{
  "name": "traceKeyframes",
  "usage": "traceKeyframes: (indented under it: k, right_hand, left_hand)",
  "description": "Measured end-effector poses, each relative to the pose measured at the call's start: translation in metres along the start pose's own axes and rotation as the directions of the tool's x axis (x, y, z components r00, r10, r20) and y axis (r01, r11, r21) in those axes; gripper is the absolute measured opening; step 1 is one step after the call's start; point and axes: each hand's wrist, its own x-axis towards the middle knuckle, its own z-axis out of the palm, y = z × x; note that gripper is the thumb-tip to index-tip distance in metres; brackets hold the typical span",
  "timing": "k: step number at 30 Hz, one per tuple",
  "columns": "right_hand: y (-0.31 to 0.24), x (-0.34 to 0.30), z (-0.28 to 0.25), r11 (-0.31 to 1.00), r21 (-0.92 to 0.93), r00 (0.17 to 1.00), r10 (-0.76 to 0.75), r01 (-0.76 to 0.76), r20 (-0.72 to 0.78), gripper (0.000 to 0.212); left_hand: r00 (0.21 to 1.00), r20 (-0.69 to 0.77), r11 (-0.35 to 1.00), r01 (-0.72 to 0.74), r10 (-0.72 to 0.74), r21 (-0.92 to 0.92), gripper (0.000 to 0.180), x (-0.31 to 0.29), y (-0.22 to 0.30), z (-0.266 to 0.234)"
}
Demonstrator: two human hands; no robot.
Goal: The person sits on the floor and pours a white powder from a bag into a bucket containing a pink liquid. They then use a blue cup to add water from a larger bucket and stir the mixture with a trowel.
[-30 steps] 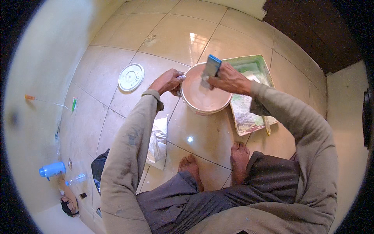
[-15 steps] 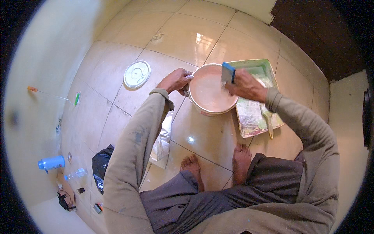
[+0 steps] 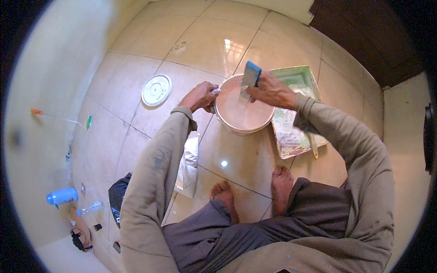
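A white bucket (image 3: 241,131) stands on the tiled floor in front of my feet, with a smooth pinkish-beige paste (image 3: 232,107) inside. My left hand (image 3: 203,96) is closed on its left rim, the fingers smeared with white. Over the bucket's right side, my right hand (image 3: 272,91) grips a wide putty knife (image 3: 251,77) with a grey blade and a blue back edge. Its lower end is over the paste, but blur hides whether it touches. Right of the bucket lies a stained green paint tray (image 3: 291,142); a brush with a yellowish handle (image 3: 313,146) rests on it.
A round white lid (image 3: 156,90) lies left of the bucket. Nearer are a white bag (image 3: 190,157) and a black plastic bag (image 3: 117,196). By the left wall are a paint roller with an orange handle (image 3: 36,111), a blue jug (image 3: 62,196) and a clear bottle (image 3: 91,208).
My right hand has moved left and slightly up with the putty knife, farther over the bucket. My left hand keeps its hold on the rim; the whole view has shifted slightly.
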Motion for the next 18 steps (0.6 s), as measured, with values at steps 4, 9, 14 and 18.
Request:
traceKeyframes:
  k: [4,9,14,18]
  right_hand:
    - [0.012,-0.002,-0.011,0.999,-0.036,0.978,-0.010,0.003,-0.208,0.018]
    - [0.007,-0.005,0.004,0.966,-0.062,0.924,-0.258,0.251,-0.284,0.015]
    - [0.010,-0.015,0.018,0.923,-0.057,0.915,-0.385,0.381,-0.121,0.030]
    - [0.011,-0.032,0.017,0.884,0.054,0.885,-0.465,0.465,-0.006,0.028]
  left_hand:
    - [0.999,-0.032,0.998,0.000,-0.002,-0.058,0.029,-0.012,0.009,0.004]
    - [0.987,-0.137,0.996,-0.086,0.080,-0.040,0.023,-0.029,0.016,0.014]
    - [0.966,-0.184,0.982,-0.164,0.180,0.098,0.030,-0.035,0.020,0.020]
    - [0.948,-0.219,0.960,-0.187,0.233,0.209,0.031,-0.044,0.022,0.017]
